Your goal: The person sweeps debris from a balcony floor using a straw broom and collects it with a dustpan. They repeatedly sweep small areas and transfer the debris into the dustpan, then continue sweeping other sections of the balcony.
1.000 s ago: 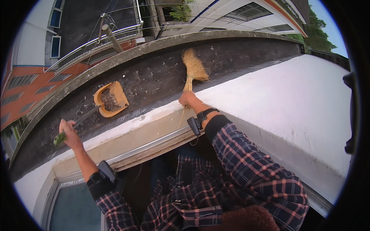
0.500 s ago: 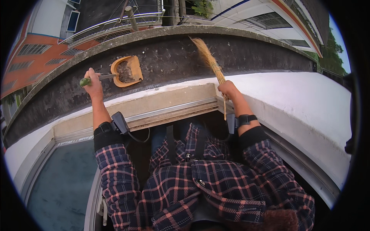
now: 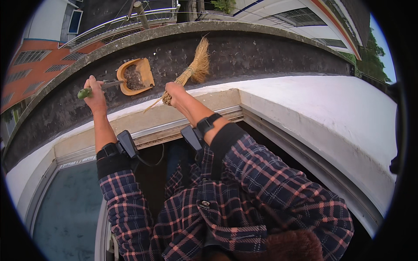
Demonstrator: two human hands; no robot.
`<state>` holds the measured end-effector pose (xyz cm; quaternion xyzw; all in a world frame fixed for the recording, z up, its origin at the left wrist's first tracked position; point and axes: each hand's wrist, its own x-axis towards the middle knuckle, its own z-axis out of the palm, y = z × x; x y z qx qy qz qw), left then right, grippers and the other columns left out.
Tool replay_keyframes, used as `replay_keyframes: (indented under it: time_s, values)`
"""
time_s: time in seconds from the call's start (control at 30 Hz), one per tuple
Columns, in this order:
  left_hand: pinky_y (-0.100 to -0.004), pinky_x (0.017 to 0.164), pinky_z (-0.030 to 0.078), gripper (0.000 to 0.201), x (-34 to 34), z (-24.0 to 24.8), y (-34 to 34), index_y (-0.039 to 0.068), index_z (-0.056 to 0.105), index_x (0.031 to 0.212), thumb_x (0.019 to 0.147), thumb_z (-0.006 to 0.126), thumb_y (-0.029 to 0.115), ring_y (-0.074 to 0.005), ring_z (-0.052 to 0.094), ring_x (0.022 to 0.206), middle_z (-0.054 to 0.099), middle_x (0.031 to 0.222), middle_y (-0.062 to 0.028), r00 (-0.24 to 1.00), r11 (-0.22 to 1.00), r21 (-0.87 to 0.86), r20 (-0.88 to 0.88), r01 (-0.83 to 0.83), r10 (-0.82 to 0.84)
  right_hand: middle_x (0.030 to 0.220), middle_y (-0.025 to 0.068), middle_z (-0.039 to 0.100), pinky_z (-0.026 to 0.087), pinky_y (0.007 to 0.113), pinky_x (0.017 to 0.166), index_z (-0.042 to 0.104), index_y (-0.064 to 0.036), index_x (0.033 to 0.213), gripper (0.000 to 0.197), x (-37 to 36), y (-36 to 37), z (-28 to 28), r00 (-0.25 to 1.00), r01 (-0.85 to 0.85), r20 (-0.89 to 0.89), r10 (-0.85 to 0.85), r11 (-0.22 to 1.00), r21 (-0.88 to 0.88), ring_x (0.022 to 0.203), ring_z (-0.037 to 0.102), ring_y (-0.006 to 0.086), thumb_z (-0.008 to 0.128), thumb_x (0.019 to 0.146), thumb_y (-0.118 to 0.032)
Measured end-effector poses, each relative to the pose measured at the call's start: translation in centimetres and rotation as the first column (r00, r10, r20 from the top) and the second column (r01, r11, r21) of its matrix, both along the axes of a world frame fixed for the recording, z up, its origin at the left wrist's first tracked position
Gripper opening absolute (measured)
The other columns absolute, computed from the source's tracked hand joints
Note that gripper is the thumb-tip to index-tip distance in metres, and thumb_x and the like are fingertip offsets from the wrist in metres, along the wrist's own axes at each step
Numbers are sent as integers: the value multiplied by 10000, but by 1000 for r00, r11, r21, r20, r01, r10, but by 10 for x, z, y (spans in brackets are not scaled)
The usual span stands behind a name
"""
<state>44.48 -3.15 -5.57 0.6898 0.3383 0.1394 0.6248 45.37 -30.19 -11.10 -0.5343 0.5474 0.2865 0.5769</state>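
Note:
My left hand point(image 3: 95, 94) is closed round the handle of a dustpan, whose green end sticks out on the left. The orange-yellow dustpan point(image 3: 147, 75) rests on the dark ledge outside the window, its open side to the right. Dark, crumbly debris point(image 3: 133, 77) lies in it. My right hand point(image 3: 175, 93) grips a straw hand broom point(image 3: 200, 61) near the bound end of its stalks. The broom's bristles fan up and to the right over the ledge, to the right of the dustpan and apart from it.
A window frame with a metal track point(image 3: 150, 135) lies below my forearms, and a bluish glass pane point(image 3: 65, 213) is at the lower left. White wall tops the sill point(image 3: 305, 95) at the right. A raised concrete rim point(image 3: 209, 27) edges the dark ledge point(image 3: 261, 58); buildings stand beyond.
My right hand has swung left with the broom, bringing its bristles closer to the dustpan. The dustpan and my left hand have shifted slightly left in the picture, along with the background.

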Motion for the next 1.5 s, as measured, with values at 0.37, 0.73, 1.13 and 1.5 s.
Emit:
replay_keyframes:
  time_s: [0.37, 0.73, 1.13, 1.5]
  values:
    - [-293, 625, 412, 380, 8, -9, 4, 17, 563, 691, 964, 534, 279, -107, 506, 621, 591, 640, -34, 1000, 999, 31, 12, -29, 29, 733, 127, 509, 479, 399, 457, 466, 39, 1029, 241, -7, -110, 122, 994, -80, 59, 95, 973, -216, 522, 518, 237, 560, 831, -59]
    - [-292, 633, 395, 406, 12, -4, 6, 20, 566, 670, 966, 525, 295, -105, 478, 638, 576, 643, -35, 1000, 999, 32, -10, -18, 18, 938, 147, 581, 489, 409, 587, 515, 68, 1085, 293, -23, 71, 17, 999, -23, -40, 26, 997, 73, 712, 589, 247, 500, 869, -129]
    - [-304, 645, 418, 382, 18, 3, 6, 16, 545, 698, 973, 519, 279, -110, 501, 644, 589, 660, -43, 999, 999, 28, -21, -25, 25, 1113, 203, 598, 501, 394, 660, 527, 119, 1144, 380, -36, 13, 82, 994, -106, 6, 109, 976, -188, 871, 632, 285, 557, 847, -117]
    - [-268, 510, 373, 380, 19, -1, 12, 42, 559, 691, 970, 529, 298, -88, 470, 556, 573, 634, -32, 996, 1000, 24, 85, -4, 2, 768, 102, 469, 465, 396, 485, 407, -31, 1048, 256, -1, 14, 95, 987, 158, 4, -161, 974, 160, 585, 497, 224, 541, 830, -40]
